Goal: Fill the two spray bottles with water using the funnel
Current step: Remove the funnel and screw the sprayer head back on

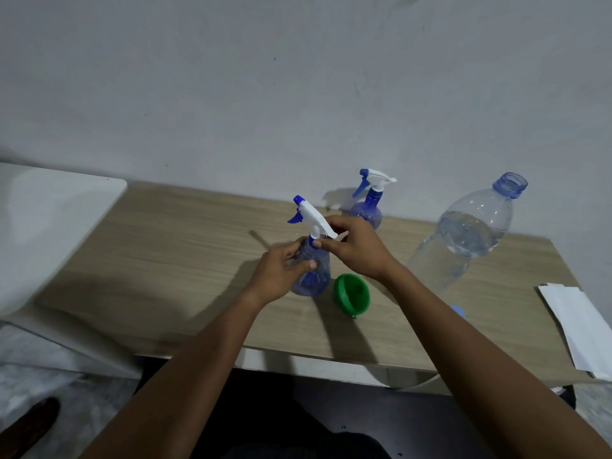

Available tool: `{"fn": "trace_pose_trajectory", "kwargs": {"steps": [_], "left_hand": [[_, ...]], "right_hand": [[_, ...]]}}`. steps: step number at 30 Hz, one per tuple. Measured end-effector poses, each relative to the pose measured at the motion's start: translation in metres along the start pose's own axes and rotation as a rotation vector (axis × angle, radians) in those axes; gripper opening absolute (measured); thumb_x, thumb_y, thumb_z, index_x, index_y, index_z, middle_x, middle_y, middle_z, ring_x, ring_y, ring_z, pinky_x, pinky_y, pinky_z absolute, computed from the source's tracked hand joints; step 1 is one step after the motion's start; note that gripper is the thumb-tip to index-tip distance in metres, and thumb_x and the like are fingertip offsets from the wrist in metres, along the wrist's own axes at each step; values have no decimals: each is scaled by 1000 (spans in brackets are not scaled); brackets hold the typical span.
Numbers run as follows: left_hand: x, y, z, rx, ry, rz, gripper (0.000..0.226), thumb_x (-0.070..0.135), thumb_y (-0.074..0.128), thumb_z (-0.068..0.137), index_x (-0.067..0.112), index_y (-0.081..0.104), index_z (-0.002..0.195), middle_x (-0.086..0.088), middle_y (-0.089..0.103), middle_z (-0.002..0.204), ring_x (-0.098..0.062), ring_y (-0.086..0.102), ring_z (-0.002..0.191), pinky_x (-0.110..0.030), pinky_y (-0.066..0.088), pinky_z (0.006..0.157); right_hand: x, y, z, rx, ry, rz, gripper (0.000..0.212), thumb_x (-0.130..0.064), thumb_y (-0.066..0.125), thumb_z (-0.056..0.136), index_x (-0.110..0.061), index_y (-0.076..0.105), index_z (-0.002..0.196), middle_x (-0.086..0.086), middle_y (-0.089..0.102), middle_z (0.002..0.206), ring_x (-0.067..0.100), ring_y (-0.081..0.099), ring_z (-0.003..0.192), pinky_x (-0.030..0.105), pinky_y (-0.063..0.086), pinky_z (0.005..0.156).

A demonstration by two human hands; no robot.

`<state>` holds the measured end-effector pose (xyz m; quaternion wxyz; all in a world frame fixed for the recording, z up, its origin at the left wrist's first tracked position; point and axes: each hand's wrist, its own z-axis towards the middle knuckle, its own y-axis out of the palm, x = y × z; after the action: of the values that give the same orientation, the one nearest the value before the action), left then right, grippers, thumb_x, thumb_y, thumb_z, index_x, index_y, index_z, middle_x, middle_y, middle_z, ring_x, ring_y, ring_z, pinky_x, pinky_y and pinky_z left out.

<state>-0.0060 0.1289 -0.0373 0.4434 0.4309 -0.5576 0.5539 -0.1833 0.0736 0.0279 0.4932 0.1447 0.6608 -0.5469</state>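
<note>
Because pouring needs an open source within reach, the large clear water bottle [463,240] stands uncapped near the right rear of the surface [185,246], roughly half full, with its mouth tilting away in this wide view. A white sheet of paper [576,326] lies at the right edge, apart from the work. The far spray bottle [367,210] waits upright at the rear edge against the wall [298,94], its trigger head on, apparently parked out of the way while the other is handled. The near spray bottle [314,279] stands around the middle of the surface, toward the front edge, brought close so both hands can work on it. Just to its right the green funnel [351,294] lies on its side, not yet in any neck, ready to be picked up. A small blue cap [458,311], probably the water bottle's, peeks out beside the right forearm.

The left hand [281,270] wraps the near spray bottle's body, fingers and thumb curled round it to keep it steady. The right hand [354,248] is nearly closed, its fingertips pinching the collar just under the white trigger head [313,215]. That grip suits twisting the head; whether it is being loosened or tightened I cannot tell, nor how much water this bottle holds.
</note>
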Motion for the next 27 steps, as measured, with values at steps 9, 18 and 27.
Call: {"fn": "trace_pose_trajectory", "kwargs": {"steps": [9, 18, 27], "left_hand": [[-1, -6, 2, -39, 5, 21, 50, 16, 78, 85, 55, 61, 113, 23, 74, 108, -3, 67, 112, -33, 50, 106], [-4, -7, 2, -46, -1, 23, 48, 26, 79, 83, 52, 62, 119, 21, 73, 114, -8, 66, 117, -44, 48, 109], [-12, -6, 5, -10, -34, 33, 52, 23, 80, 83, 27, 64, 133, 17, 74, 115, -6, 66, 115, -41, 50, 107]], "right_hand": [[-10, -22, 7, -152, -68, -194, 16, -12, 74, 90, -22, 70, 101, -16, 65, 84, -9, 58, 74, 6, 41, 67], [-13, -23, 13, -196, -81, -338, 13, -20, 75, 91, -22, 70, 103, -16, 61, 76, -2, 55, 66, 14, 37, 59], [-15, -15, 14, -152, -152, -426, 22, -25, 77, 89, -9, 71, 101, 3, 70, 87, 19, 62, 75, 29, 47, 68]]}}
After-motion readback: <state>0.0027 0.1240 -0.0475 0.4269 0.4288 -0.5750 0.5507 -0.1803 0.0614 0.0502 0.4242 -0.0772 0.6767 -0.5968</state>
